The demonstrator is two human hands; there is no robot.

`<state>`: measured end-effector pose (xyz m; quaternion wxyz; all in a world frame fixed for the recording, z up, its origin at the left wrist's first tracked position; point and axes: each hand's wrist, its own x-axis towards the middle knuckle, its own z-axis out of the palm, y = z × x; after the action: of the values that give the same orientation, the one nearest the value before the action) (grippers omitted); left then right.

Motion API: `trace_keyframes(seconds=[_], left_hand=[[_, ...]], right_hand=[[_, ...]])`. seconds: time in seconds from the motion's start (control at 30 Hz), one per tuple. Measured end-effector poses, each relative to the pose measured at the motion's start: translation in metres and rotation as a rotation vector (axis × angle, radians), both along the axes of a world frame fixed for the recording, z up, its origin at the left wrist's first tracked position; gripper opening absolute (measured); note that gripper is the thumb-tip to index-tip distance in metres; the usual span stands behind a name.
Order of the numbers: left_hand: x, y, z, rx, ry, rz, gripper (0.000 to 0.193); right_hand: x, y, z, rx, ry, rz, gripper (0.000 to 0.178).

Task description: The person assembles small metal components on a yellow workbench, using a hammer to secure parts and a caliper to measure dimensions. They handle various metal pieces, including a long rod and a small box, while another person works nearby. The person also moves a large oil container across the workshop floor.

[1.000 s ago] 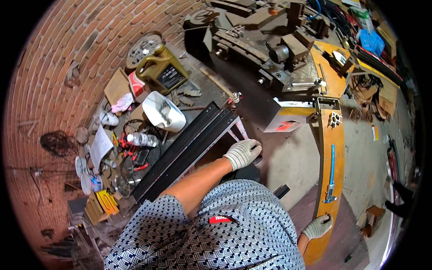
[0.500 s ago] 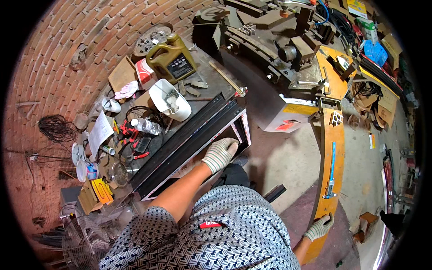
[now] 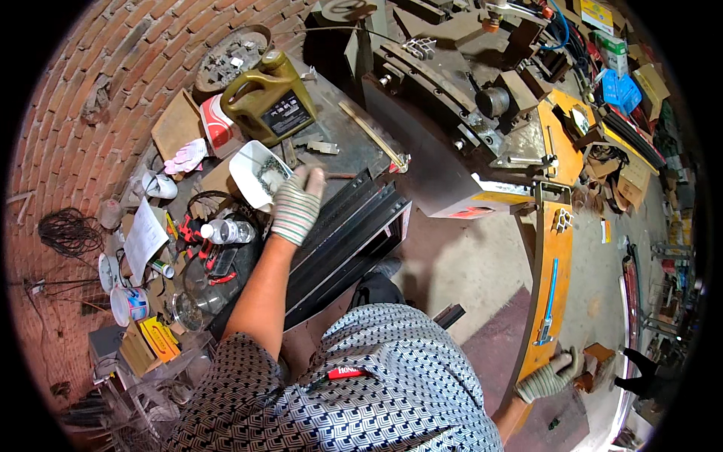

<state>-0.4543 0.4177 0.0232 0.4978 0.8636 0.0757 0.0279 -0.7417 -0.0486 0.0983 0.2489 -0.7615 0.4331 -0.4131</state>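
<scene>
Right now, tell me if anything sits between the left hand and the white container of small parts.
Nothing visible does. The left hand hovers right beside the white container, fingertips at its rim, with no object between them. The black metal channels lie on its other side.

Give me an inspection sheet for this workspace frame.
Surface: metal workbench, crowded.
Job's things: white tray holding small metal parts; black metal profiles beside it.
Clutter: olive oil jug, plastic bottle, red pliers.
Grippers: left hand, gloved, over the tray's edge; right hand, gloved, on the orange beam.
Cables: black wire coil; blue hose.
Surroundings: brick floor, machinery.
</scene>
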Motion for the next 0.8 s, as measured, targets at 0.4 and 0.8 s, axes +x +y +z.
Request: trace_keyframes(seconds=[0.4, 0.8], left_hand=[[0.089, 0.092, 0.04, 0.053, -0.424, 0.304, 0.027], [0.165, 0.173, 0.048, 0.564, -0.373, 0.195, 0.058]], right_hand=[[0.101, 0.083, -0.066, 0.413, 0.279, 0.563, 0.017], [0.221, 0.118, -0.168, 0.809, 0.562, 0.781, 0.027]])
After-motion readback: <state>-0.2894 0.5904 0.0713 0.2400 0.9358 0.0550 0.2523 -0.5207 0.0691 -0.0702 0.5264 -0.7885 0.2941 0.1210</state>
